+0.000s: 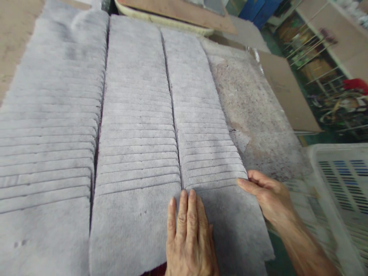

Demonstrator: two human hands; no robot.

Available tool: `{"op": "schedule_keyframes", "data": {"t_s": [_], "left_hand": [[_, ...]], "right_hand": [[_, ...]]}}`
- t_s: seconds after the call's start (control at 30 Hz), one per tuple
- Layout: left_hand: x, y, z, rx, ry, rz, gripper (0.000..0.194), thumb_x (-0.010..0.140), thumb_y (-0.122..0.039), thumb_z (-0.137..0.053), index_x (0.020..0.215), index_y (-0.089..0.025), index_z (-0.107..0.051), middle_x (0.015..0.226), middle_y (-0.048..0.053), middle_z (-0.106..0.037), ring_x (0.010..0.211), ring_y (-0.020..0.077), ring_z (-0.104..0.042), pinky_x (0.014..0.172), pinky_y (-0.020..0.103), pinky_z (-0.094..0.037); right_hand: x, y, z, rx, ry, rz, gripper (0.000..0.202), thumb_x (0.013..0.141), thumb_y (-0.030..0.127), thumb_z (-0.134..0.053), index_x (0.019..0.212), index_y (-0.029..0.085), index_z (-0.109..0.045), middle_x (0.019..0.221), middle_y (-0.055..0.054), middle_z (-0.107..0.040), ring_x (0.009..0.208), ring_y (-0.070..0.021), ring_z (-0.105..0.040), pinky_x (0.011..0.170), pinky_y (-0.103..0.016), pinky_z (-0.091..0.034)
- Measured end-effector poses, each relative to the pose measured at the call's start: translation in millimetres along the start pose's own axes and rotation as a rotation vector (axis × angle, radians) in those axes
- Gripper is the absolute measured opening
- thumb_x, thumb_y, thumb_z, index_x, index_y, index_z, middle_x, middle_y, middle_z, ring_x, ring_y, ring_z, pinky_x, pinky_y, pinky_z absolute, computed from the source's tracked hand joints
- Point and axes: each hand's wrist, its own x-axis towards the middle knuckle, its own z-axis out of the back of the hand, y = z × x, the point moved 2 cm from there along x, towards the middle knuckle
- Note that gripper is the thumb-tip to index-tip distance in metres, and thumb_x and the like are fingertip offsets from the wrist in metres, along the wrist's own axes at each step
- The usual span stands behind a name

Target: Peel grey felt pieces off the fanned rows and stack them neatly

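Grey felt-like sheets lie overlapped like shingles in three columns: a left column (48, 153), a middle column (138, 126) and a right column (201, 126). My left hand (189, 237) rests flat, fingers stretched out, across the seam between the nearest sheets of the middle and right columns. At the outer edge of the right column, my right hand (270, 195) pinches the border of a grey felt sheet (230, 222) between thumb and fingers. Its fingers are partly hidden under the edge.
Right of the columns lies a worn, speckled work surface (250, 103). A cardboard box (290, 88) stands beyond it, and a white slotted plastic basket (316, 153) sits at the lower right. Behind the columns is a cream tray (166, 23) with a brown board on it.
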Motion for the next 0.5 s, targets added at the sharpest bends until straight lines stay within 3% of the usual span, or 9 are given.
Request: {"op": "schedule_keyframes", "data": {"t_s": [0.17, 0.5], "left_hand": [[0.4, -1.6, -5.9, 0.025, -0.082, 0.131, 0.035, 0.082, -0.019, -0.053, 0.115, -0.008, -0.057, 0.118, 0.012, -0.062, 0.124, 0.0241, -0.045, 0.112, 0.044, -0.024], [-1.9, 5.3, -18.0, 0.143, -0.218, 0.071, 0.031, 0.083, -0.025, -0.052, 0.109, -0.013, -0.062, 0.104, 0.010, -0.068, 0.108, 0.0238, -0.057, 0.108, 0.047, -0.027]], "right_hand": [[-1.6, 5.1, -2.0, -0.045, 0.018, 0.013, 0.031, 0.065, 0.047, -0.062, 0.059, 0.021, -0.047, 0.051, 0.006, -0.038, 0.046, -0.0084, -0.032, 0.042, -0.023, -0.024], [-0.2, 5.7, -1.1, -0.088, -0.005, 0.082, 0.031, 0.066, 0.044, -0.060, 0.055, 0.021, -0.043, 0.051, 0.006, -0.032, 0.048, -0.0090, -0.030, 0.045, -0.023, -0.024]]}}
